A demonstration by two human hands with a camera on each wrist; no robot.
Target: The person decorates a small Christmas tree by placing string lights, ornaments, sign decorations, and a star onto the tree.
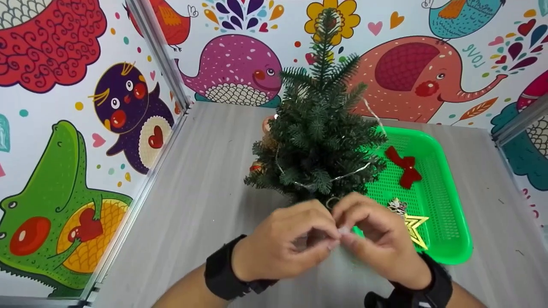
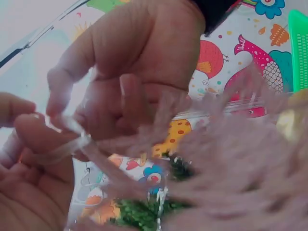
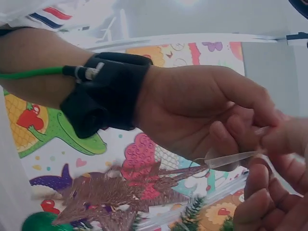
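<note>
My left hand (image 1: 291,244) and right hand (image 1: 381,235) meet in front of a small green Christmas tree (image 1: 319,141). Between their fingertips they pinch a thin, whitish translucent ribbon (image 3: 231,159). From it a pinkish star-shaped ornament (image 3: 113,197) hangs; the head view mostly hides it behind the hands. Blurred by closeness, the same ornament fills the lower right of the left wrist view, where the ribbon forms a loop or crossing at the fingers. A string of lights (image 1: 355,172) winds round the tree, and orange-toned ornaments (image 1: 256,167) hang on its left side.
A green plastic basket (image 1: 460,231) stands to the right of the tree. It holds a dark red bow (image 1: 406,169), a gold star (image 1: 415,226) and a small silvery ornament (image 1: 397,206). Printed cartoon walls (image 1: 239,68) enclose the grey wood-look table (image 1: 192,184).
</note>
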